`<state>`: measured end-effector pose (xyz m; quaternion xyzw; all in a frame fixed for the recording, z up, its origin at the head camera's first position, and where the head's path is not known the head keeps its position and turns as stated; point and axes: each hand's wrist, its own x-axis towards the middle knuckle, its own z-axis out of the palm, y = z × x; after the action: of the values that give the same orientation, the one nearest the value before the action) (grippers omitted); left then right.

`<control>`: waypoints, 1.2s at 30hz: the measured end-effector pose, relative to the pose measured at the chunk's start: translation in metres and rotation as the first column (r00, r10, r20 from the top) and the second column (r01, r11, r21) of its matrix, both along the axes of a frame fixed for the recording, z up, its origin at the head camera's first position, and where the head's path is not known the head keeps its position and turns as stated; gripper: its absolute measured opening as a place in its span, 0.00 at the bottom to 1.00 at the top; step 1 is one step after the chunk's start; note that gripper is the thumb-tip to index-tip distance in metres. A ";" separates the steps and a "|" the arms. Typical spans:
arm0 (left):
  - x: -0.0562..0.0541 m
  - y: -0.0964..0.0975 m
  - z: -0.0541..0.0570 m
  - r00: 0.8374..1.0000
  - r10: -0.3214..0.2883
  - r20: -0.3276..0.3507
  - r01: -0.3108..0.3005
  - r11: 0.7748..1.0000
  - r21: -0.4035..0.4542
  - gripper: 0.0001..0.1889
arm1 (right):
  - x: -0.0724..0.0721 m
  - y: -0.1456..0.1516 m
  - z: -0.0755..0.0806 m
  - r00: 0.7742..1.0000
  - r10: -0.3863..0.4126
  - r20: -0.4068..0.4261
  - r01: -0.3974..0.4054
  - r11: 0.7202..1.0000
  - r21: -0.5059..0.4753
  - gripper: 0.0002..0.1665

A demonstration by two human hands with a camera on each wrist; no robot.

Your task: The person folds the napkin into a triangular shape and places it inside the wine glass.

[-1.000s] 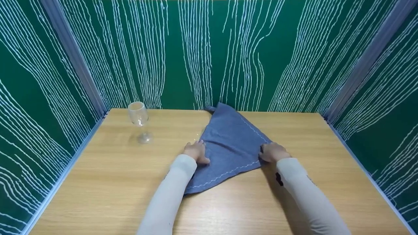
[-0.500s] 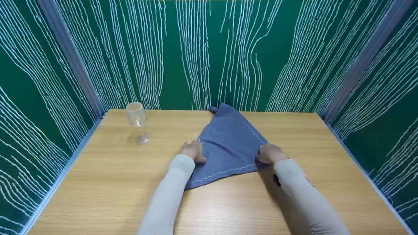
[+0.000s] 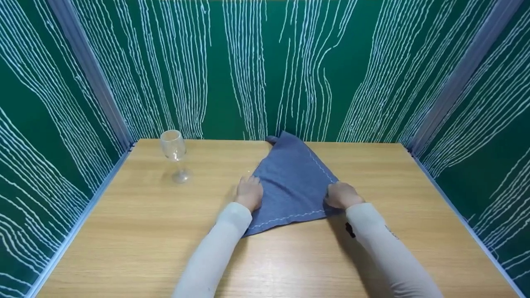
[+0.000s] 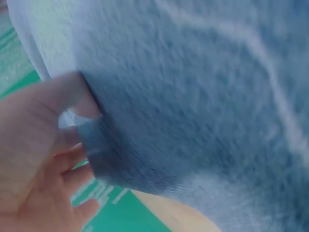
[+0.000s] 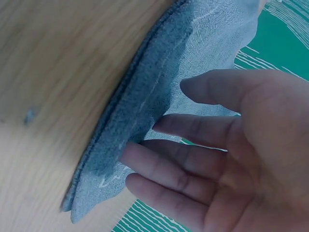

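Observation:
A blue-grey cloth with a white stitched line lies folded into a rough triangle on the table. My left hand is at its left edge. In the left wrist view, the thumb and index finger of this left hand pinch the cloth, while the other fingers spread behind it. Over the right corner is my right hand. Seen from the right wrist, that right hand has its fingers extended with tips against the folded cloth, and the thumb stands apart from them.
A clear wine glass stands upright at the back left of the wooden table. Green walls with white wavy lines enclose the table at the back and both sides. A small dark roll shows by the cloth's far tip.
My left hand has turned and drawn its spread fingers in at the cloth's left edge. The cloth's near left corner has shifted away from me slightly. The right hand stays almost in place.

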<state>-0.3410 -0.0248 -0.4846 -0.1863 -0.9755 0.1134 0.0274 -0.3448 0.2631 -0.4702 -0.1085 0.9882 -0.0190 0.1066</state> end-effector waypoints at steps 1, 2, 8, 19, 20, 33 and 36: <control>0.002 0.002 -0.002 0.998 -0.023 -0.056 0.023 1.000 0.005 0.14 | 0.000 0.000 -0.001 1.000 0.004 -0.016 -0.004 1.000 0.002 0.12; 0.004 0.004 -0.003 0.995 -0.038 -0.095 0.039 0.999 0.006 0.12 | 0.000 0.001 -0.002 0.999 0.015 -0.047 -0.015 1.000 0.002 0.12; 0.013 0.009 -0.007 0.998 -0.011 -0.057 0.013 0.999 0.048 0.10 | 0.004 0.004 -0.007 0.977 0.085 -0.194 -0.084 0.996 0.011 0.12; 0.011 0.008 -0.001 0.992 0.049 0.116 -0.064 0.990 0.124 0.23 | 0.009 0.003 -0.002 0.985 0.081 -0.154 -0.081 0.997 0.008 0.12; 0.010 0.008 -0.001 0.991 0.055 0.124 -0.071 0.990 0.126 0.24 | 0.009 0.002 -0.002 0.985 0.079 -0.150 -0.079 0.997 0.002 0.11; -0.001 -0.006 -0.001 0.977 0.092 0.194 -0.128 0.975 0.181 0.28 | 0.016 -0.009 0.004 0.994 0.077 -0.073 -0.075 0.997 0.023 0.12; -0.002 -0.007 0.000 0.974 0.098 0.204 -0.139 0.971 0.195 0.28 | 0.019 -0.011 0.006 0.994 0.086 -0.065 -0.085 0.996 0.011 0.12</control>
<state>-0.3426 -0.0320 -0.4851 -0.1337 -0.9895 -0.0066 -0.0545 -0.3258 0.2522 -0.4641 -0.1508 0.9857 -0.0069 0.0755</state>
